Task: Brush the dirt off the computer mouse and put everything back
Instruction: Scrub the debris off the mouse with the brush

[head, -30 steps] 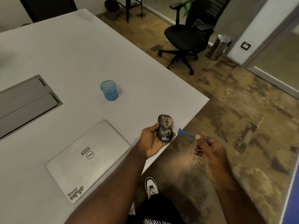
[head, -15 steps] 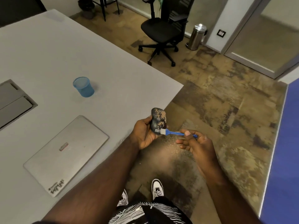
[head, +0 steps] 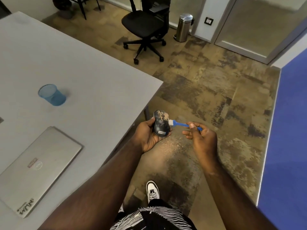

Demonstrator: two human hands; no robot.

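Observation:
My left hand holds a black computer mouse just past the table's front right edge, above the floor. Sandy dirt covers the far end of the mouse; its near half is mostly bare, with a small label showing. My right hand pinches the handle of a small blue brush. The brush's white bristles touch the mouse's right side. Brushed-off dirt lies scattered on the floor below the hands.
A blue mesh cup stands on the white table. A shut silver laptop lies near the table's front edge. A black office chair and a steel bin stand farther back. A blue panel is at the right.
The brush moved from off the mouse onto its lower part, then up along its right side. Less dirt covers the near half of the mouse. The view shifted right.

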